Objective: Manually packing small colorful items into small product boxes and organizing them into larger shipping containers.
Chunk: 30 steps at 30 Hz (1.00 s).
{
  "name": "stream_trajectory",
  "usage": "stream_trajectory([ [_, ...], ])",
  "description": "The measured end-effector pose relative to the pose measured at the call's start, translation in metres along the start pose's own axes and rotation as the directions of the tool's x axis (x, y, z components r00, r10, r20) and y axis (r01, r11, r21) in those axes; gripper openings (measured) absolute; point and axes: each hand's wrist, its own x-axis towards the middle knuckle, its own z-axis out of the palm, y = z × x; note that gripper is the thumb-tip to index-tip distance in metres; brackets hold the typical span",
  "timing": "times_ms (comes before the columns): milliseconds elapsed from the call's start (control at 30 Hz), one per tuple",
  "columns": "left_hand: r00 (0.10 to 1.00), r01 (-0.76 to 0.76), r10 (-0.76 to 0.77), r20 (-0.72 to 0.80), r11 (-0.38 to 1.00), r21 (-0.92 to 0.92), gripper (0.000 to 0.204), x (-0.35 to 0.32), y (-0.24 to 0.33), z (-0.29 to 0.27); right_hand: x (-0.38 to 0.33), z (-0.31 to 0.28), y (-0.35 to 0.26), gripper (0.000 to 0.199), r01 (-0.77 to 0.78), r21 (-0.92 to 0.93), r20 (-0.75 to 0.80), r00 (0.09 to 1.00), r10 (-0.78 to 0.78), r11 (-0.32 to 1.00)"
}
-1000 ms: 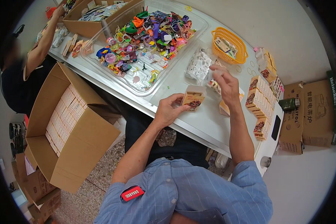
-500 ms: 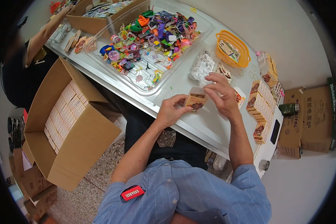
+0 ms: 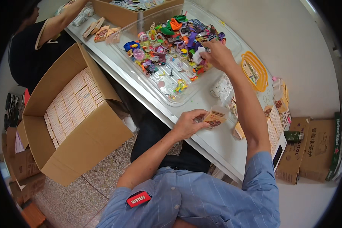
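My left hand [image 3: 188,124] grips a small orange-and-cream printed carton [image 3: 216,121] by its side, above the table's near edge. The carton's top end is open, with a pale flap standing out. My right hand [image 3: 220,55] reaches over the clear plastic tray [image 3: 169,99], fingers curled down among a heap of small colourful toys [image 3: 167,49]. Against its thumb is a small white piece [image 3: 197,55]; what the fingertips close on is partly hidden.
A clear bag of small white packets [image 3: 221,88] and a yellow basket [image 3: 264,85] are right of the tray. Stacked cartons [image 3: 274,127] stand farther right. A big cardboard box [image 3: 85,140] full of cartons is at left. Another person's arm [image 3: 64,19] works at the far left.
My right hand has left the carton and moved up and away into the toy tray. The left hand keeps its hold on the carton. The whole view has shifted slightly.
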Motion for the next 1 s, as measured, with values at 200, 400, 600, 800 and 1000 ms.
stream_trajectory([
  [200, 1.0, 0.011, -0.011, -0.001, 1.0, -0.019, 0.044, 0.001, -0.003, 0.0, 0.037, 0.044, 0.017, 0.036, -0.107, -0.262, 0.345, 0.918, 0.196, 0.959],
  [400, 1.0, 0.014, -0.013, 0.022, 0.999, -0.041, 0.044, 0.001, -0.001, -0.003, 0.029, 0.012, 0.018, 0.023, -0.131, 0.076, 0.309, 0.946, 0.101, 0.989],
  [600, 1.0, -0.011, 0.011, 0.007, 1.0, -0.014, 0.045, 0.002, 0.0, -0.001, 0.0, -0.03, 0.016, 0.024, -0.309, 0.499, 0.215, 0.949, 0.229, 0.81],
  [800, 1.0, -0.016, 0.016, -0.008, 1.0, 0.003, 0.045, 0.001, -0.001, 0.0, -0.041, -0.065, 0.006, 0.027, -0.312, 0.67, 0.066, 0.929, 0.364, 0.674],
  [1000, 0.999, -0.034, 0.034, -0.018, 0.999, -0.015, 0.044, 0.003, -0.005, 0.003, -0.122, -0.096, -0.018, 0.021, -0.324, 0.704, 0.192, 0.944, 0.269, 0.632],
])
